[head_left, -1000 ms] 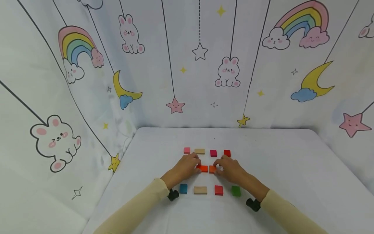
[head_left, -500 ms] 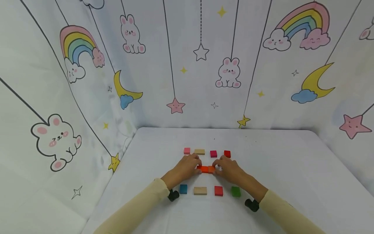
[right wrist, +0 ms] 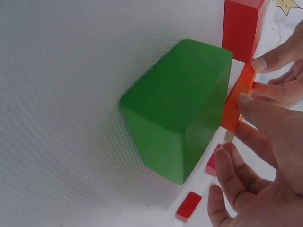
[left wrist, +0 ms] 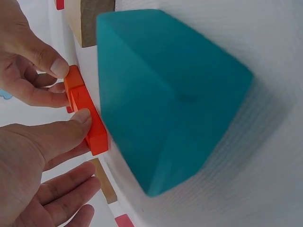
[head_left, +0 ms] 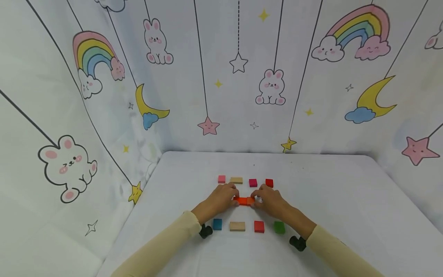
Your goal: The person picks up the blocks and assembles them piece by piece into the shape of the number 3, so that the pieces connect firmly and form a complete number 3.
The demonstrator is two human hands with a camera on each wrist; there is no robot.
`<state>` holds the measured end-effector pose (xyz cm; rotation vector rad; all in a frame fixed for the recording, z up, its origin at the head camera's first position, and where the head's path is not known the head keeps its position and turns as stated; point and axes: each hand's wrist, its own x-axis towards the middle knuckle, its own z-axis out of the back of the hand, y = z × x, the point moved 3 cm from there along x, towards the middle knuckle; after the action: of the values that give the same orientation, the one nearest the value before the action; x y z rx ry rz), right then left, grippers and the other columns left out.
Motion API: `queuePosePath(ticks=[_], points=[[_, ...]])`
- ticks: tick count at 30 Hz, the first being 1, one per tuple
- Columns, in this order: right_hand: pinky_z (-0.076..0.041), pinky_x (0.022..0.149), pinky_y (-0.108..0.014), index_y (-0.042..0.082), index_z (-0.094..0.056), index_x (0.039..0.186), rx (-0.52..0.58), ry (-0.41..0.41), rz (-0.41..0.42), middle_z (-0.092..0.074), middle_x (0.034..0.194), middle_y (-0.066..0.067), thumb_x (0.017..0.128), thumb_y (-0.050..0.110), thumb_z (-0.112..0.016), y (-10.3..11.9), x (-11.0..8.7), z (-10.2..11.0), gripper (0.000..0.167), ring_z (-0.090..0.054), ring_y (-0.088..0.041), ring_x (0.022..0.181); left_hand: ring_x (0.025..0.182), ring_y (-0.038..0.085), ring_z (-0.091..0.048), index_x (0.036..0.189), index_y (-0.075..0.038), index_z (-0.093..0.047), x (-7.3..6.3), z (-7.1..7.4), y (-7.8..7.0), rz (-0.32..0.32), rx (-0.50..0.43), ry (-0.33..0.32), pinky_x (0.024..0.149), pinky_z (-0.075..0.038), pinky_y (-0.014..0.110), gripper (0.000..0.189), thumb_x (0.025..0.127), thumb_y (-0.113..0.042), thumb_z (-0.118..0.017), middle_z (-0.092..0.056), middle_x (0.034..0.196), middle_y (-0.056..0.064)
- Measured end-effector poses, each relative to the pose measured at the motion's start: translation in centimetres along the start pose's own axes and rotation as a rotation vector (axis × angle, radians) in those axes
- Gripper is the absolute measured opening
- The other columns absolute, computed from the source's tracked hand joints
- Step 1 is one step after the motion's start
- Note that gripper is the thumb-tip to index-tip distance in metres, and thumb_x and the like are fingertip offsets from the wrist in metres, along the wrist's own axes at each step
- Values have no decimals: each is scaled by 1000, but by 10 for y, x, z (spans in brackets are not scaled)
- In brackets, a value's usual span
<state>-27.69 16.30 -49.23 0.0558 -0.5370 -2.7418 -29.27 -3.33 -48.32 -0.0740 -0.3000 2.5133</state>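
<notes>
My left hand (head_left: pixel 220 199) pinches an orange-red wooden block (left wrist: pixel 93 126) between thumb and finger, its other fingers held out loosely. From the opposite side my right hand (head_left: pixel 272 201) pinches a lighter orange block (right wrist: pixel 231 112) the same way. Both blocks lie low at the white tabletop in the middle of the layout. Their inner ends meet, forming one short bar, and in the left wrist view they look slightly out of line. The fingers cover the outer ends of the bar in the head view.
In front lie a blue block (head_left: pixel 217 224), a bare wood block (head_left: pixel 237 226), a red block (head_left: pixel 259 227) and a green block (head_left: pixel 279 227). Behind are a pink block (head_left: pixel 222 179), another wood block (head_left: pixel 237 180), a magenta block (head_left: pixel 253 182) and a second red block (head_left: pixel 269 183).
A second ago a small gap parted the two orange blocks. The right hand has moved slightly left with its block, and the ends now touch. The left hand has barely moved.
</notes>
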Motion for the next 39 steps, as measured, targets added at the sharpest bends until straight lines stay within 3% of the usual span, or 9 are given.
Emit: queuePosePath(ticks=[13, 23, 29, 39], points=[[-51, 84, -51, 14, -76, 122, 6, 11, -15, -65, 109, -7, 86, 26, -89, -5, 1, 13, 40, -65, -21, 102, 110, 19, -64, 117, -18, -79, 1, 1, -1, -6, 18, 9, 100, -56, 34, 27, 95, -33, -81, -68, 125, 4], [-55, 85, -59, 4, -68, 132, -9, -54, -60, -64, 112, -19, 96, 20, -79, -47, 9, 46, 41, -65, -32, 102, 111, 20, -64, 117, -17, -79, 1, 2, -1, -9, 8, 1, 99, -56, 34, 27, 94, -31, -82, -68, 126, 5], [-54, 87, -62, 2, -65, 137, 4, -24, -107, -64, 111, -20, 98, 17, -75, -67, 14, 45, 43, -66, -35, 103, 109, 19, -64, 116, -17, -79, 0, 1, 1, 2, 3, 19, 98, -56, 33, 26, 94, -31, -82, -68, 126, 5], [-49, 87, -61, 3, -67, 133, 8, -14, -170, -65, 108, -19, 101, 14, -70, -78, 23, 35, 34, -65, -34, 103, 107, 19, -65, 114, -17, -79, 0, 3, 0, 0, -22, 24, 97, -56, 33, 25, 95, -32, -81, -69, 126, 5]])
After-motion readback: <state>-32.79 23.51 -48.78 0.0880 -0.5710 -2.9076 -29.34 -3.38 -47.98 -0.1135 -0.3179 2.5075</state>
